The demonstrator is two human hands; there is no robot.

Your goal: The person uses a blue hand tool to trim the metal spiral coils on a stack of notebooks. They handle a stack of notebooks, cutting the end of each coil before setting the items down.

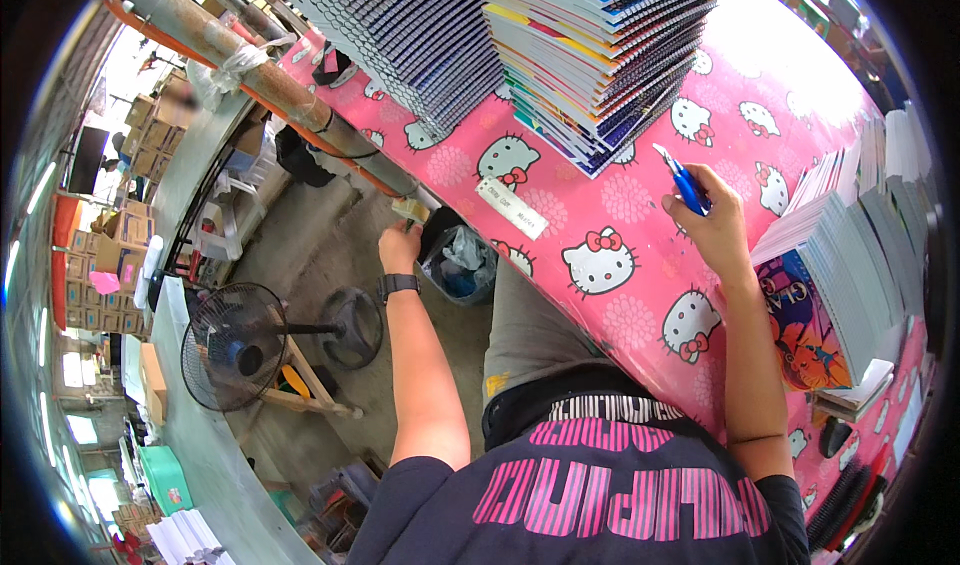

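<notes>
Nearest you, your right hand [712, 227] was closed round a blue pen [687, 187], held just over the pink cat-print tablecloth [620, 205] w/ the tip pointing up toward the stacks; it's light, stiff and prob. a bit slick, so pinching low on the barrel looked best. Off the cloth's left edge, your left hand [400, 248] was closed on a small tan item [411, 211], can't tell what. Beyond the pen, on the cloth's far side, spiral notebooks [600, 55] stood stacked: heavy, apt to slide.

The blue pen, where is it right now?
In the head view, the blue pen is in the right hand, over the pink tablecloth.
</notes>
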